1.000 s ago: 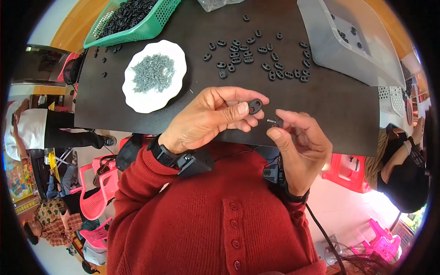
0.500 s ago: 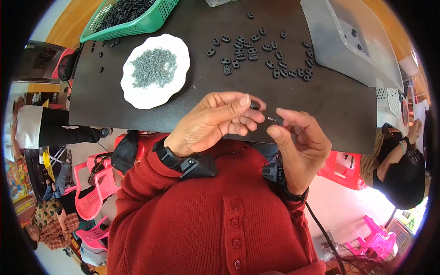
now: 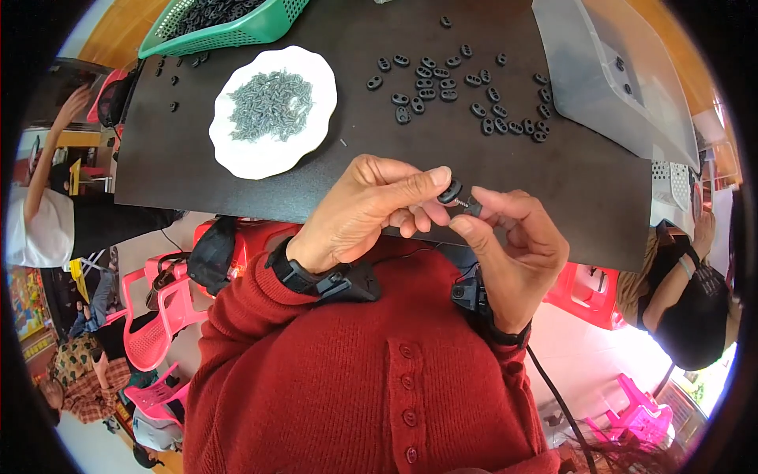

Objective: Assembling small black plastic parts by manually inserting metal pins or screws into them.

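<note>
My left hand (image 3: 359, 209) pinches a black two-hole cord lock piece (image 3: 451, 192) between thumb and fingers, above the table's near edge. Facing it, my right hand (image 3: 521, 249) grips a smaller black piece (image 3: 474, 208) with thumb and forefinger. A thin metal spring (image 3: 461, 203) sticks out of that smaller piece toward the left-hand one, its tip at the other's edge; whether it is inside a hole I cannot tell. Beyond my hands, several black cord locks (image 3: 448, 95) lie scattered on the dark table (image 3: 379, 170). A heap of small springs (image 3: 272, 104) fills the middle of a white scalloped plate (image 3: 237, 162).
A green basket (image 3: 264, 25) of black parts stands at the far left. At the far right is a translucent bin (image 3: 584, 95) with a few black pieces. One loose spring (image 3: 343, 143) lies beside the plate. Pink chairs (image 3: 154, 328) and other people surround the table.
My hands have come together, bringing the left piece against the spring's tip. The left-hand piece has turned so that more of it shows. A person at the left has raised an arm.
</note>
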### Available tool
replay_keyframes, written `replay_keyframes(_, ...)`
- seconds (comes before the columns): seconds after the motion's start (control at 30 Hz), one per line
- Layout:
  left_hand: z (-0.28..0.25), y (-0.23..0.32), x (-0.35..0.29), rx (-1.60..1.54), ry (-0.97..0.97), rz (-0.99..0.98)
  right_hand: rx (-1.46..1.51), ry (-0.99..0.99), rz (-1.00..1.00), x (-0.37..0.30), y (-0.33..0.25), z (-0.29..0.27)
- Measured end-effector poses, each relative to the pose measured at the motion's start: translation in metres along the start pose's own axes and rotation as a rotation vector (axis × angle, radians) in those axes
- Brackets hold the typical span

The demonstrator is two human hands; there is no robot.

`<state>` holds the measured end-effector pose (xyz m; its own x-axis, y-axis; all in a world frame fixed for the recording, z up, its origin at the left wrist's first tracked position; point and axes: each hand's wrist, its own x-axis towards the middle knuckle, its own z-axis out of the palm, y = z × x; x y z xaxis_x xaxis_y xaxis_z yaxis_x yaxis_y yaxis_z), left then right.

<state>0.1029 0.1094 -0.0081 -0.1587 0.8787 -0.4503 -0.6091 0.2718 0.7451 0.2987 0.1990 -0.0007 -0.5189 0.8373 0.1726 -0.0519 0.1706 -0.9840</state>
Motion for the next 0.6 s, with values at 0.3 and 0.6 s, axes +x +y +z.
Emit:
replay_keyframes(0.3,-0.002,-0.002,0.002,0.031,-0.044,0.029,0.005,-0.022,0.025,0.001,0.003,-0.001)
replay_keyframes(0.6,0.012,-0.006,0.000,0.398,0.029,0.207,-0.078,-0.038,0.045,0.000,0.004,-0.005)
